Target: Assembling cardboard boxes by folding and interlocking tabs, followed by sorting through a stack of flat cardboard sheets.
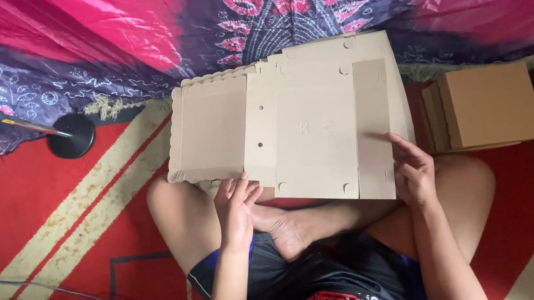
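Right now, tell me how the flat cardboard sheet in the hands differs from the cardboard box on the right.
The flat cardboard sheet lies unfolded across the lap; the cardboard box is folded up and closed. The sheet shows creases, punched holes and flaps; the box shows a plain top. The left hand and right hand touch the sheet; the box sits untouched. Both are plain brown cardboard.

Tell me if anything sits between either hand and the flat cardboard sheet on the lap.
Nothing visible does. The left hand already touches the near edge of the flat cardboard sheet, and the right hand rests on its folded right flap.
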